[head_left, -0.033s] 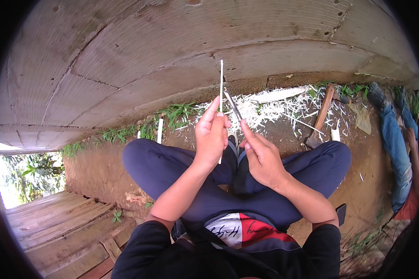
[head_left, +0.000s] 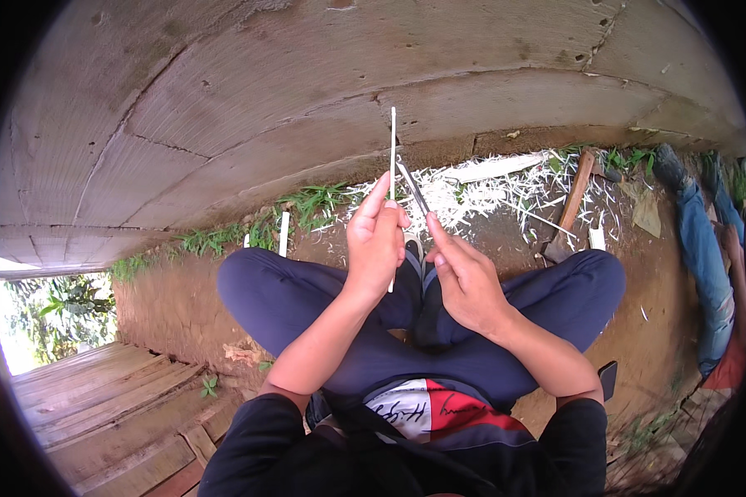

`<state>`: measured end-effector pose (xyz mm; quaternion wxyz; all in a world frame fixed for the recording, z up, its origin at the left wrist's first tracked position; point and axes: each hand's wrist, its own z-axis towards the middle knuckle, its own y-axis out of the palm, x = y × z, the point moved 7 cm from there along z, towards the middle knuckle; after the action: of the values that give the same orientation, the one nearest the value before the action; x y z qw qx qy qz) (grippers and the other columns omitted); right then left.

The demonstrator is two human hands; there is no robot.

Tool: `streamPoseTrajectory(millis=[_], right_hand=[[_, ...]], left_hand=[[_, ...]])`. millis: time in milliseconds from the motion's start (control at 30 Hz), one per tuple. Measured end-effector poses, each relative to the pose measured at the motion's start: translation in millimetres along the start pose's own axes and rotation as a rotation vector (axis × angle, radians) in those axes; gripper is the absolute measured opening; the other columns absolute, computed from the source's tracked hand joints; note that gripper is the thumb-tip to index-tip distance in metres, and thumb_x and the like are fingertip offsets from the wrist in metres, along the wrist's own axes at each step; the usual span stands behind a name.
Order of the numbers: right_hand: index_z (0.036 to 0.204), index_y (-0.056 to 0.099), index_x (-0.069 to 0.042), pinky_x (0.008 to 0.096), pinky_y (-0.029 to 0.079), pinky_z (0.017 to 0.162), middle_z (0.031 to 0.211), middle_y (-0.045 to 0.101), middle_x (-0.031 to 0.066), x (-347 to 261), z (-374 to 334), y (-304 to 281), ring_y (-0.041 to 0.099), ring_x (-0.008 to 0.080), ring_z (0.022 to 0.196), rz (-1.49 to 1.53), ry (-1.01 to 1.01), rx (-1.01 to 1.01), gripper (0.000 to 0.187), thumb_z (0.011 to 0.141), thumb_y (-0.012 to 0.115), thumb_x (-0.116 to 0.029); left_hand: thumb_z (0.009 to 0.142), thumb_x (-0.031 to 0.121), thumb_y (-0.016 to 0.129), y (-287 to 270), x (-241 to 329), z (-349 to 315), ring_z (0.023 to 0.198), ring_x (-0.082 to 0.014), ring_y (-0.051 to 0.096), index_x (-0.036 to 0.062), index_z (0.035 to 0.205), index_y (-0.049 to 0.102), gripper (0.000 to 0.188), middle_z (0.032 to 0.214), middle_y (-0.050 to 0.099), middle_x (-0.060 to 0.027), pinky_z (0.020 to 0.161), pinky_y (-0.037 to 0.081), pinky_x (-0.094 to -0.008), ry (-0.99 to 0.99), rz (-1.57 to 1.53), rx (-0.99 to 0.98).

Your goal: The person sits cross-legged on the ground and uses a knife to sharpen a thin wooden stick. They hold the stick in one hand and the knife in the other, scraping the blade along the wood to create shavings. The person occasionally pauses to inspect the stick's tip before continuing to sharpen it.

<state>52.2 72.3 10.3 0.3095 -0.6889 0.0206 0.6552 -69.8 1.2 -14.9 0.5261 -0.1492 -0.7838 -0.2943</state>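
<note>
My left hand pinches a thin, pale stick that stands nearly upright in view, its lower end showing below the palm. In my right hand is a slim knife, its handle mostly hidden by the fingers. The blade slants up and left, and its tip lies close beside the stick. Whether the edge touches the stick, I cannot tell. Both hands are above my crossed legs.
White shavings cover the ground by the wall. A wooden-handled axe or hatchet lies to the right, near a pale wood strip. Another person's jeans-clad leg is at far right. Wooden planks lie at left.
The knife and the stick have shifted very slightly left. Both hands keep their grip.
</note>
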Motion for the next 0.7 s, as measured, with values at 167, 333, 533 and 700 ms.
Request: streamPoseTrajectory(millis=[167, 333, 533, 700], right_hand=[[0.139, 0.037, -0.009, 0.0378, 0.048, 0.070, 0.086, 0.057, 0.0163, 2.0, 1.7, 0.4, 0.061, 0.0308, 0.078, -0.012, 0.002, 0.011, 0.051, 0.089, 0.046, -0.001], [0.140, 0.036, -0.008, 0.0354, 0.048, 0.071, 0.085, 0.056, 0.0162, 1.8, 4.0, -6.3, 0.060, 0.0299, 0.076, -0.026, -0.028, 0.079, 0.052, 0.089, 0.046, 0.000], [0.141, 0.034, -0.008, 0.0312, 0.046, 0.072, 0.083, 0.056, 0.0144, 3.5, 12.2, -29.1, 0.058, 0.0262, 0.074, 0.025, -0.051, 0.183, 0.054, 0.089, 0.044, 0.002], [0.142, 0.033, -0.006, 0.0260, 0.044, 0.075, 0.087, 0.056, 0.0114, 7.5, 15.8, -41.5, 0.054, 0.0181, 0.078, 0.059, -0.003, 0.214, 0.051, 0.091, 0.040, 0.001]], left_hand=[[0.095, 0.009, 0.044, 3.5, -3.6, -3.3, 0.040, -0.0033, 0.039, 0.0035, 0.136, 0.040, 0.042, 0.075, 0.054, -0.0026, 0.035, 0.032, -0.0174, -0.014, 0.034, 0.017], [0.095, 0.008, 0.044, 10.9, -5.7, -11.4, 0.042, -0.0022, 0.039, 0.0063, 0.137, 0.040, 0.043, 0.073, 0.053, -0.0010, 0.036, 0.032, -0.0166, 0.039, 0.121, -0.043], [0.096, 0.007, 0.042, 26.7, -12.0, -32.9, 0.047, -0.0003, 0.040, 0.0094, 0.139, 0.039, 0.043, 0.075, 0.053, 0.0006, 0.041, 0.034, -0.0151, 0.126, 0.219, -0.132], [0.093, 0.001, 0.044, 35.1, -19.5, -44.2, 0.067, -0.0040, 0.046, 0.0028, 0.136, 0.043, 0.042, 0.074, 0.050, 0.0025, 0.062, 0.042, -0.0199, 0.099, 0.235, -0.169]])
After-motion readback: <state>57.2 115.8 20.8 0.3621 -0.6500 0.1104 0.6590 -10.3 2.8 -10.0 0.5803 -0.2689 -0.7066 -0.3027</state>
